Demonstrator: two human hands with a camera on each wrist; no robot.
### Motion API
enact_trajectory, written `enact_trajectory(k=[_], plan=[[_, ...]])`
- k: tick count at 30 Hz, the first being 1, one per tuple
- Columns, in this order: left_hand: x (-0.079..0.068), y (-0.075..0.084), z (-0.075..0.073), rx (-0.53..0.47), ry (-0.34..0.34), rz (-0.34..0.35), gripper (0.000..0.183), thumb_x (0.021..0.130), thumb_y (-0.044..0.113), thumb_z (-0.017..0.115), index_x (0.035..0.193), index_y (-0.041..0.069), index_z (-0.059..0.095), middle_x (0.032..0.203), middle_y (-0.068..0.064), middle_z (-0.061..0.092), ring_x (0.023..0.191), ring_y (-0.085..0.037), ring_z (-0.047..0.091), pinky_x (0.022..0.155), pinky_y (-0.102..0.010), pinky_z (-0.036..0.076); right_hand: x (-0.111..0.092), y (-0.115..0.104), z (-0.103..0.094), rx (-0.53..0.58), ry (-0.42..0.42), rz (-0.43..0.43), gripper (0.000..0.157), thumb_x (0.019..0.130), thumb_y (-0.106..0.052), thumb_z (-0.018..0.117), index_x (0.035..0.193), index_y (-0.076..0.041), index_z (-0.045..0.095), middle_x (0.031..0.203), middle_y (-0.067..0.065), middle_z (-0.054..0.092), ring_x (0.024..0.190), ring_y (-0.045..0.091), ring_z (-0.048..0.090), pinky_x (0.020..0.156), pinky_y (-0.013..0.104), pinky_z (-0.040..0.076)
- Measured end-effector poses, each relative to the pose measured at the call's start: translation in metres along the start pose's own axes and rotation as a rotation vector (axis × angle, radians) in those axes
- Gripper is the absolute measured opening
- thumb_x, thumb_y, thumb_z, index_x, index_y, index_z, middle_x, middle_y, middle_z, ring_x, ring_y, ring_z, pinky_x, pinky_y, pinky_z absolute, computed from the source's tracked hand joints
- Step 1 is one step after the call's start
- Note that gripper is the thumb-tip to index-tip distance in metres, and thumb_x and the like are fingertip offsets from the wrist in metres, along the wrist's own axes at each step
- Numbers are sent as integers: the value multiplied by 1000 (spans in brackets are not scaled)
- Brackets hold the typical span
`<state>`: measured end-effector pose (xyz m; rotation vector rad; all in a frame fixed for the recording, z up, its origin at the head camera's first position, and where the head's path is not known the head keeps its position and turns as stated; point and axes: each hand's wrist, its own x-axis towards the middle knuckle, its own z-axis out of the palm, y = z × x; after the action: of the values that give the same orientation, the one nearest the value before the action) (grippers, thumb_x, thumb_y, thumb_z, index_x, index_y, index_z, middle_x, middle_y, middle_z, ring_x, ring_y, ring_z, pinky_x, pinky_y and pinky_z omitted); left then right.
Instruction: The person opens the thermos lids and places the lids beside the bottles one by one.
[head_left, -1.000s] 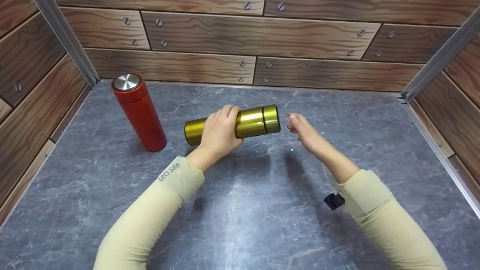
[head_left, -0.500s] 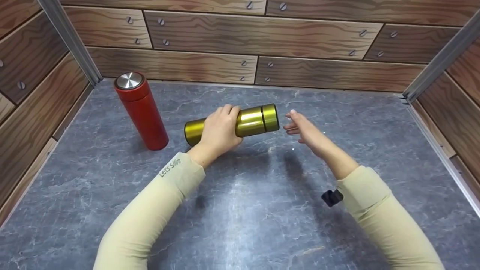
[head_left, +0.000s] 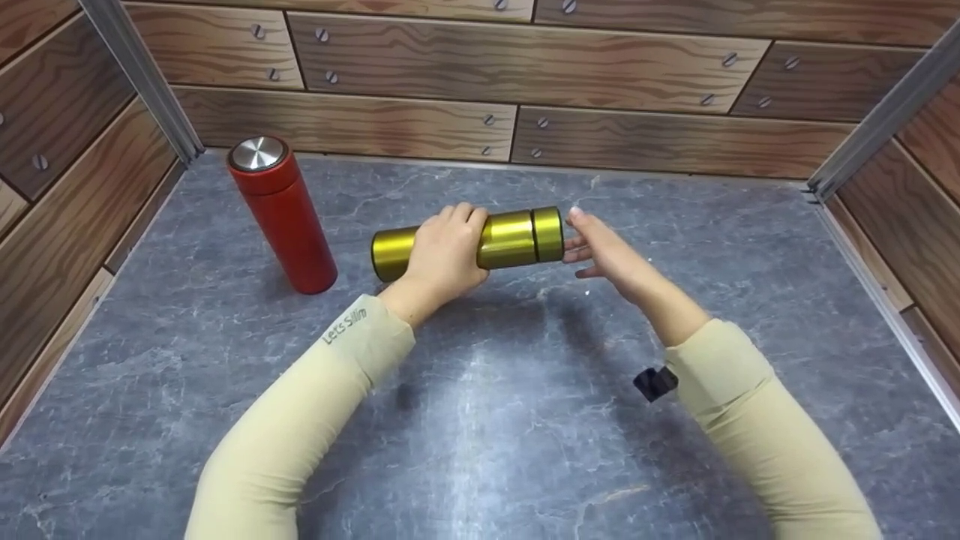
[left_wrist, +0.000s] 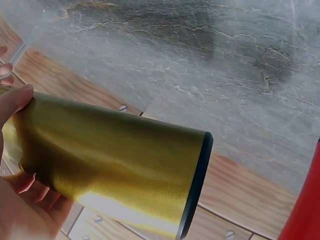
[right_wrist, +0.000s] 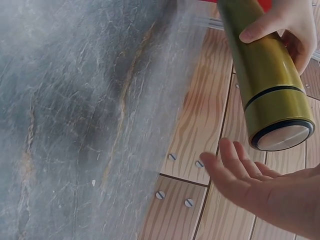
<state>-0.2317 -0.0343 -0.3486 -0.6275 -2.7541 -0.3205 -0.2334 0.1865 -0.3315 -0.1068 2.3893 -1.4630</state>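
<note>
Above the table (head_left: 465,457), capped gold flask (head_left: 508,238) in clasping left hand (head_left: 445,251), contents hidden; right hand (head_left: 609,251) spread.

Before the gold flask (head_left: 510,238), the worktop (head_left: 480,420) gives a wide passage between the sleeves (head_left: 262,442); behind it, a strip reaches the plank wall (head_left: 420,64). The red flask (head_left: 289,217) blocks the gold flask's left, the right hand (head_left: 606,251) its right end, the left hand (head_left: 444,251) its middle

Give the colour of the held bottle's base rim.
Black; the base rim shows best in the left wrist view.
</note>
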Motion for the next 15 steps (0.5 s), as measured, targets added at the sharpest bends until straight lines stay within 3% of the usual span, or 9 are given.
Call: enact_trajectory(k=[3,7,15], plan=[[3,1,-2,12,0,8,60,66,23,78,118,4,55,111,-11,60,100,-28,57,86,-41,49,2,-5,-1,14,11,-22,67,98,-46,21,141,5,24,120,25,43,98,30,53,84,39,53],[4,2,-2,16,-21,14,59,66,23,77,117,3,55,112,-11,60,100,-29,57,86,-40,49,4,-8,1,16,17,-27,64,98,-45,26,135,8,30,107,18,43,77,16,53,66,28,56],[3,2,-1,-14,-50,3,59,65,22,77,117,4,55,111,-10,60,101,-28,57,88,-40,49,8,-10,3,-10,38,4,60,97,-40,41,130,10,42,93,9,49,63,8,55,60,21,54]])
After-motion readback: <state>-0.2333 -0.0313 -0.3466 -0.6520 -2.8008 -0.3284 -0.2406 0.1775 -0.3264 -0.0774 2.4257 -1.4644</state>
